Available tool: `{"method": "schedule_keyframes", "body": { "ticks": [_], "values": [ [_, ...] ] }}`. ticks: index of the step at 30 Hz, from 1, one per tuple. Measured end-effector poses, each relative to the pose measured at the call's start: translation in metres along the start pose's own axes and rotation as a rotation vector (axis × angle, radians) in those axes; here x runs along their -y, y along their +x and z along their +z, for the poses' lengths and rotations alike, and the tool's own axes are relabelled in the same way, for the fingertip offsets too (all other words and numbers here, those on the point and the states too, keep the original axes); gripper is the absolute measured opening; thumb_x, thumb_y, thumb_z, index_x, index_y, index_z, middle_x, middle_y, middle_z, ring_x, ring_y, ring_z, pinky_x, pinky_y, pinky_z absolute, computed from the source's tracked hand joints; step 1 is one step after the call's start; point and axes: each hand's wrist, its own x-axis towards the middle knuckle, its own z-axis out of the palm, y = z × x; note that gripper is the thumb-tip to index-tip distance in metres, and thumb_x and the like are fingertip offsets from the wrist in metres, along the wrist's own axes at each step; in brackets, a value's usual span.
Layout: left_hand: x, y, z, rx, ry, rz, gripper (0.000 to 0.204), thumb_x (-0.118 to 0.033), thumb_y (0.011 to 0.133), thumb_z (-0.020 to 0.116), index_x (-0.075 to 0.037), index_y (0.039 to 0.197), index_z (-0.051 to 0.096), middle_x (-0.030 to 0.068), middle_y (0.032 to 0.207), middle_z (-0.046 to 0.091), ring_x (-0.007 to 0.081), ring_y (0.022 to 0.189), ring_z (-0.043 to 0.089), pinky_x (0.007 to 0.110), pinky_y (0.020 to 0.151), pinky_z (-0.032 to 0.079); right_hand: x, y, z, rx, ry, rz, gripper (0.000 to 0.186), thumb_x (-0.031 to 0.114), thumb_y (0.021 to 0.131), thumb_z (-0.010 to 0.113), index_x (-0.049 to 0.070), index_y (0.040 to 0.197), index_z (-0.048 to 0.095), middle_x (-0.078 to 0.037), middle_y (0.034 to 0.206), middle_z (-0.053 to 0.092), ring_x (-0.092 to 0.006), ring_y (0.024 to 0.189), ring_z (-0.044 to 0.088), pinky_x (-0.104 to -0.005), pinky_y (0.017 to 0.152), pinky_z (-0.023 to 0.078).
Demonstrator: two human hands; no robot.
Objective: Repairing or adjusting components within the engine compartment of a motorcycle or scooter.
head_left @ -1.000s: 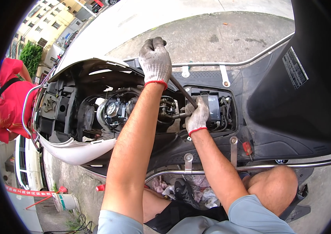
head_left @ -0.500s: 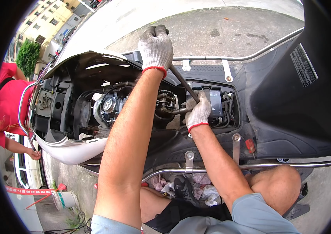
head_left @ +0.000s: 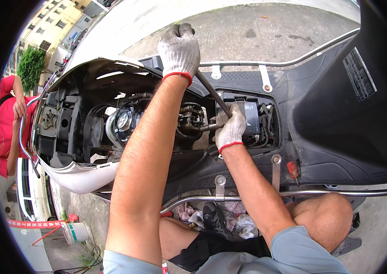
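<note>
A long dark bar (head_left: 210, 90) slants across the opened body of a scooter. My left hand (head_left: 179, 51), in a white knit glove with a dark grey palm and red cuff, is closed round its far upper end. My right hand (head_left: 231, 129), gloved alike, is wrapped round the bar's lower end. There a metal socket shaft (head_left: 209, 127) runs left to the exposed engine head (head_left: 189, 118), where a chain and metal parts show. Where the socket meets the engine is hard to make out. Right of it lies a black battery-like box (head_left: 251, 119) in its bay.
A red-handled screwdriver (head_left: 292, 169) lies on the footboard at the right. Chrome rails (head_left: 321, 192) run along the scooter's sides. A person in red (head_left: 8, 128) stands at the left. Crumpled rags (head_left: 234, 217) lie on the ground near my foot, and a white bucket (head_left: 77, 233) stands lower left.
My left hand and the bar's far end have shifted slightly left and away. My right hand stays at the bar's lower end. The person in red has raised a hand toward the chest.
</note>
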Motion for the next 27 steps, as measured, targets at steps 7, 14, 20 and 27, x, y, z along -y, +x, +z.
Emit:
{"method": "schedule_keyframes", "body": {
  "ticks": [7, 14, 20, 27],
  "values": [
    [-0.001, -0.001, -0.002, 0.017, 0.009, 0.031, 0.037, -0.029, 0.096, 0.055, 0.003, 0.092, 0.074, 0.0236, 0.086, 0.071, 0.0349, 0.084, 0.067, 0.041, 0.084, 0.05, 0.001, -0.001, 0.004, -0.059, -0.072, -0.013, 0.029, 0.026, 0.104, 0.047, 0.008, 0.083, 0.054, 0.004, 0.053, 0.032, -0.0124, 0.043, 0.031, -0.0338, 0.048, 0.041],
    [-0.001, 0.0, 0.001, 0.015, 0.014, 0.045, 0.036, -0.029, 0.096, 0.056, 0.003, 0.093, 0.074, 0.0241, 0.088, 0.072, 0.0354, 0.086, 0.067, 0.041, 0.084, 0.05, 0.002, 0.0, 0.005, -0.035, -0.055, 0.003, 0.029, 0.027, 0.104, 0.047, 0.008, 0.083, 0.054, 0.004, 0.053, 0.032, -0.0127, 0.043, 0.031, -0.0355, 0.049, 0.043],
    [0.002, 0.001, 0.003, 0.0, -0.001, 0.04, 0.036, -0.029, 0.096, 0.056, 0.002, 0.092, 0.075, 0.0237, 0.088, 0.072, 0.0347, 0.085, 0.068, 0.041, 0.084, 0.05, 0.004, -0.001, 0.006, -0.062, -0.08, 0.015, 0.03, 0.028, 0.104, 0.047, 0.01, 0.08, 0.052, 0.004, 0.053, 0.03, -0.0126, 0.043, 0.03, -0.0351, 0.049, 0.042],
    [0.002, -0.001, 0.001, -0.001, -0.001, 0.06, 0.036, -0.029, 0.096, 0.056, 0.001, 0.093, 0.075, 0.0228, 0.087, 0.072, 0.0338, 0.084, 0.068, 0.04, 0.083, 0.051, 0.005, -0.006, 0.006, -0.03, -0.075, -0.011, 0.033, 0.028, 0.105, 0.046, 0.012, 0.077, 0.048, 0.004, 0.053, 0.027, -0.0127, 0.044, 0.028, -0.0339, 0.052, 0.038]
  ]
}}
